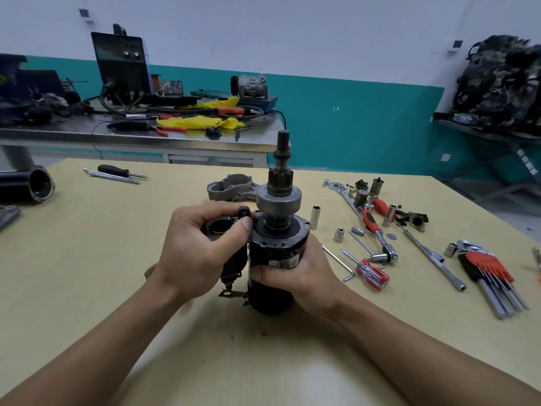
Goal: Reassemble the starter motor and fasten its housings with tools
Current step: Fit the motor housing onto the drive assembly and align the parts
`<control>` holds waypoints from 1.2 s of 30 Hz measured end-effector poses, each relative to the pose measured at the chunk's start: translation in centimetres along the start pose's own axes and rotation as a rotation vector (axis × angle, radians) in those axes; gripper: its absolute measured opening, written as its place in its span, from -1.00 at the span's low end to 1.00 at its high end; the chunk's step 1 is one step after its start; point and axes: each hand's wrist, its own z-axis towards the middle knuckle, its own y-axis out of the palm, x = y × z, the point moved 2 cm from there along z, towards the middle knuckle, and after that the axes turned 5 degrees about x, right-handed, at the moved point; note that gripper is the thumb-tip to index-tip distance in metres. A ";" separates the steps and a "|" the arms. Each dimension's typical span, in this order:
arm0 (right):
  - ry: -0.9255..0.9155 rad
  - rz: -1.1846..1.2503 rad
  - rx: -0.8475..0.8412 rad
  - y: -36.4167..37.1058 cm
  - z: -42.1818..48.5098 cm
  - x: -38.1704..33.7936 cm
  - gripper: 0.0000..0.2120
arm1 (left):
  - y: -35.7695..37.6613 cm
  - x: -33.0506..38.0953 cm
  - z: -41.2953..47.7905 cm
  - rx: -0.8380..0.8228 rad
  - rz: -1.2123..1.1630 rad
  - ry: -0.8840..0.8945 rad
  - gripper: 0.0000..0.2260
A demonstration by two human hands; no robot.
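Note:
The black starter motor (278, 250) stands upright on the table, its pinion gear and shaft (279, 183) pointing up. My left hand (199, 244) wraps round the solenoid side, and its thumb and fingertips pinch a small black part (243, 213) at the top edge. My right hand (304, 271) grips the motor body from the right. A grey aluminium nose housing (231, 187) lies on the table just behind the motor.
Sockets (315, 216), a red-handled ratchet (377, 232), a red screwdriver (370, 272), an Allen key (341, 263) and a hex key set (491, 276) lie to the right. A screwdriver and long bolts (117, 174) lie far left. A black cylinder housing (32, 186) sits at the left edge.

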 end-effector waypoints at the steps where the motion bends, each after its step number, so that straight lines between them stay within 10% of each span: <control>1: -0.003 0.001 -0.009 0.0 0.0 0.0 -0.65 | -0.1 0.0 0.0 -0.003 0.003 -0.002 -0.86; 10: 0.089 -0.029 -0.100 -0.7 0.0 -0.4 -0.54 | -0.2 0.1 -0.1 0.004 0.029 -0.008 -0.88; 15: 0.103 -0.068 0.012 -2.7 1.7 -3.8 0.06 | 0.0 0.3 0.1 -0.025 0.014 -0.019 -0.85; 21: -0.075 -0.407 0.152 -0.8 4.0 -7.3 -0.83 | -0.2 0.3 0.2 -0.042 -0.007 0.018 -0.85; 30: -0.208 -0.854 0.528 0.6 4.5 -9.7 -0.64 | 0.0 -0.1 0.2 -0.064 -0.020 -0.022 -0.85; 36: -0.015 -0.857 0.164 0.2 5.2 -9.7 -0.63 | -0.3 -0.3 0.1 -0.055 -0.010 -0.009 -0.85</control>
